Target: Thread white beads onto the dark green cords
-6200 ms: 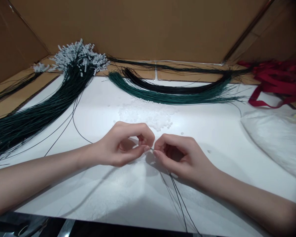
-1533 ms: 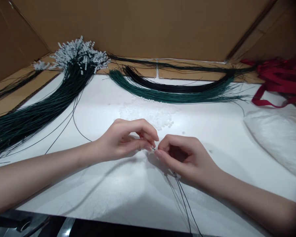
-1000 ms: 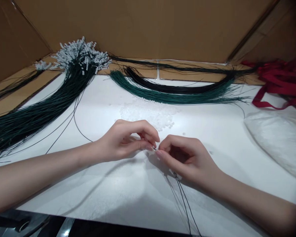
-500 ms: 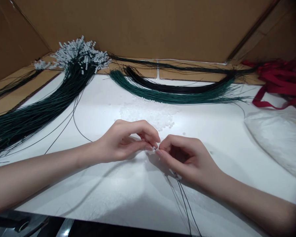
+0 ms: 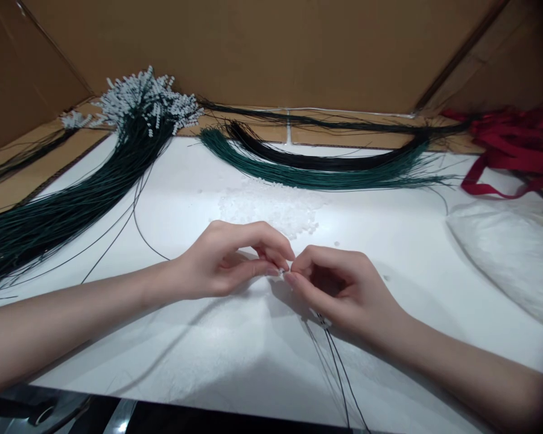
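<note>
Above the middle of the white tabletop (image 5: 172,355), my two hands meet fingertip to fingertip. The thumb and forefinger of my left hand (image 5: 244,259) are closed in a pinch on a small white bead (image 5: 281,272). My right hand (image 5: 339,277) pinches right beside it, on a thin dark wire whose end barely shows at the bead. Below the right palm hang dark wires (image 5: 337,361) with a few white beads (image 5: 321,319) near their tops; the palm partly hides them. Behind my hands lies a spread of loose white beads (image 5: 271,205).
A thick bundle of green wires (image 5: 72,193) tipped with white beads (image 5: 149,99) lies at left. Green wires (image 5: 276,175) and black wires (image 5: 317,160) curve along the back. Red ribbon (image 5: 511,157) and a clear plastic bag (image 5: 511,259) lie right. Cardboard walls (image 5: 253,54) enclose the back.
Almost nothing differs. Both hands keep the same pinch at the bead, with only a very slight shift of the fingertips and the view.
</note>
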The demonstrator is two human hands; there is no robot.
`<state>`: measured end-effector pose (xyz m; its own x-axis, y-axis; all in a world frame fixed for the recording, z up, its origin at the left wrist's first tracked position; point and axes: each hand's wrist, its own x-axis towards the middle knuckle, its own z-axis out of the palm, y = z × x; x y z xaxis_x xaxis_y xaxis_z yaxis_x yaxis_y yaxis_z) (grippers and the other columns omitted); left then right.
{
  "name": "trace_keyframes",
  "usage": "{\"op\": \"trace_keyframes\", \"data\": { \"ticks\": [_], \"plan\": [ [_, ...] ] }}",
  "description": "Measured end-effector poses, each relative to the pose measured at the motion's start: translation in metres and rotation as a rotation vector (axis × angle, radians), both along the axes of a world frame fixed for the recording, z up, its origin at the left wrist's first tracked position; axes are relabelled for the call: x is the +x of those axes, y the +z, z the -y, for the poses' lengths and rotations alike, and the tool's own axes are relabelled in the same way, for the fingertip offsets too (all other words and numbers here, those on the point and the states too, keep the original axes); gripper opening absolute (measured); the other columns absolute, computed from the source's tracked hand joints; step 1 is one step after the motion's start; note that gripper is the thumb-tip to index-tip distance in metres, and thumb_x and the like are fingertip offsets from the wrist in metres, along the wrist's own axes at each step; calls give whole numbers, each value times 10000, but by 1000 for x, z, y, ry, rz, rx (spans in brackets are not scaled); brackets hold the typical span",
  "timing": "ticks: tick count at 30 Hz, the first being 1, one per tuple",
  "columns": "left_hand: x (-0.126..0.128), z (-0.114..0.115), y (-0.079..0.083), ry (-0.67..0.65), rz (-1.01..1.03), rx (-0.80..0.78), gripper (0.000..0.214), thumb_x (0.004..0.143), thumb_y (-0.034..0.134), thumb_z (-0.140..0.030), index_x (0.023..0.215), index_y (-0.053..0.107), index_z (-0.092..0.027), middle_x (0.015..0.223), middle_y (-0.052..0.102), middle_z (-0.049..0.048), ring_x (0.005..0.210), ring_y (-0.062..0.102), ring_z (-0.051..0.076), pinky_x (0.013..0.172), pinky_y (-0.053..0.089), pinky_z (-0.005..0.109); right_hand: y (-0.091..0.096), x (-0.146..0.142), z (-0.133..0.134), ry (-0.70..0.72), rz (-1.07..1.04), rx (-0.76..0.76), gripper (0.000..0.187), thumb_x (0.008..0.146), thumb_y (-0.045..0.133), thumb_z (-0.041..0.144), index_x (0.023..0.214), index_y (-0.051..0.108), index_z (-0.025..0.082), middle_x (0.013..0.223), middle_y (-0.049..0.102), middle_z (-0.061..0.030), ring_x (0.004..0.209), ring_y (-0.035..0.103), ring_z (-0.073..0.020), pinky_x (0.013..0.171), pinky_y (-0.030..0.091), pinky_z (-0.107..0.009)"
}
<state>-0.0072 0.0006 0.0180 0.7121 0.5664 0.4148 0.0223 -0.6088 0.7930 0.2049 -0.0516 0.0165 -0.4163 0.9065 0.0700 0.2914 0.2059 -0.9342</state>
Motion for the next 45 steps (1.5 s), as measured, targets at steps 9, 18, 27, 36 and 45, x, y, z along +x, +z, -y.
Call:
{"op": "trace_keyframes", "data": {
  "ticks": [9,18,27,36,45],
  "plan": [
    [0,0,0,13,-16,48,168,878,650,-76,1033,644,-142,902,718,62,817,707,143,675,612,196,-1,1,-1,15,3,1,201,921,577,188,724,568,154,582,486,48,514,411,-58,467,332,-188],
    [-1,1,-2,21,17,4,210,878,657,-89,1076,629,-153,915,716,68,838,722,156,674,620,204,0,1,0,21,4,2,194,909,579,166,716,560,155,575,473,51,512,407,-58,466,327,-190],
    [0,0,-2,8,27,22,207,888,650,-100,1081,619,-169,899,724,65,830,723,148,680,619,201,0,0,-1,25,19,-41,196,907,576,188,713,554,167,563,490,41,493,427,-70,457,342,-202],
    [-1,0,-1,-4,22,2,238,883,658,-89,1105,612,-162,915,723,66,845,724,144,706,625,199,1,2,0,36,9,-12,184,903,581,170,721,564,159,572,491,44,511,428,-65,472,344,-197],
    [0,0,-1,-7,16,-11,241,876,666,-91,1102,613,-155,902,725,63,829,721,136,707,610,183,0,0,0,21,10,-13,184,895,584,162,712,564,163,570,486,42,507,427,-68,471,342,-202]
  ]
}}
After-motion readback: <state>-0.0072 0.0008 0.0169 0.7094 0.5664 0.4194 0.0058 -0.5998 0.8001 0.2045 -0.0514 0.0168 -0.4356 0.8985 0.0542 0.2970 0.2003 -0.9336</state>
